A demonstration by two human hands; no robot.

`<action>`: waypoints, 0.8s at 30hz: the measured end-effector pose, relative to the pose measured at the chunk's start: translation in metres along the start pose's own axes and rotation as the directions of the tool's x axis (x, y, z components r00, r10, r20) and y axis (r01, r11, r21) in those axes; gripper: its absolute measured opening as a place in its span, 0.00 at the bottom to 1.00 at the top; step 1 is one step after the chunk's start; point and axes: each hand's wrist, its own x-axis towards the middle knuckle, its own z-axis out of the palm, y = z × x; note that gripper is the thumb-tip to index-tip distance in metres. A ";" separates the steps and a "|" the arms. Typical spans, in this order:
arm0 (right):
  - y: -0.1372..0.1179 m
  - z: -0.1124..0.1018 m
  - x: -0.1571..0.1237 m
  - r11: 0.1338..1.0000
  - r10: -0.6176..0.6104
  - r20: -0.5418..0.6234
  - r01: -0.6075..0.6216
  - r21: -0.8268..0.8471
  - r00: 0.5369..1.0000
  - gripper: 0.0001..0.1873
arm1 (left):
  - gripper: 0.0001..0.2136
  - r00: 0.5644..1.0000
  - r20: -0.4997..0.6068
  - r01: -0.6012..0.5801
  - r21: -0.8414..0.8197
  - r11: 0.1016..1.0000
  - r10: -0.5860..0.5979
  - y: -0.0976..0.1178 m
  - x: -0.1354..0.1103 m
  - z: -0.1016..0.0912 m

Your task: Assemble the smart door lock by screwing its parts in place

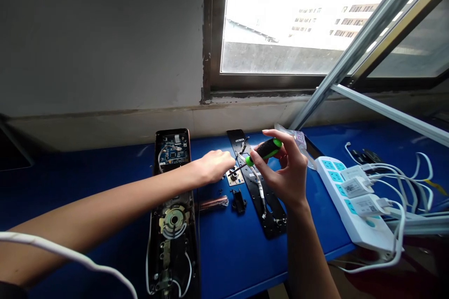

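Observation:
In the head view my right hand [287, 168] holds a screwdriver [267, 148] with a green and black handle, its shaft slanting down to the left. My left hand [217, 166] reaches across with curled fingers beside the screwdriver's tip; its fingertips are hidden, so what it holds does not show. Just under the tip lies a small metal plate [234, 176] with a round dark part. A long black panel [261, 182] with white-wrapped wires rests beneath my right hand. Below my left forearm is an opened black housing [175, 252] with a blue circuit board [172, 152] and metal mechanism inside.
A black plastic bracket [239, 202], tiny screws and a copper-coloured cylinder [213, 202] lie on the blue table [238, 261]. At right stands a white power strip [345, 201] with chargers and cables. A metal frame bar [365, 37] slants before the window. A white cable [70, 254] crosses the lower left.

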 end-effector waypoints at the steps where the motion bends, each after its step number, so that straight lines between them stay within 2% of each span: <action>1: 0.000 0.000 -0.001 1.000 0.004 0.002 -0.004 0.001 1.000 0.24 | 0.08 1.000 0.009 0.011 0.021 1.000 -0.011 0.000 -0.001 0.000; 9: -0.001 0.003 -0.003 1.000 0.022 0.032 -0.022 -0.002 0.999 0.24 | 0.10 0.989 0.077 0.114 0.178 0.977 -0.130 -0.009 -0.008 -0.011; 18: -0.003 0.004 -0.006 1.000 0.005 0.053 -0.005 0.009 0.999 0.25 | 0.05 0.992 0.052 0.107 0.126 0.986 -0.114 -0.003 0.004 0.000; 24: -0.006 0.003 -0.010 0.998 0.033 0.053 -0.036 0.045 0.998 0.24 | 0.09 0.992 0.050 0.103 0.160 0.982 -0.112 0.004 -0.010 -0.016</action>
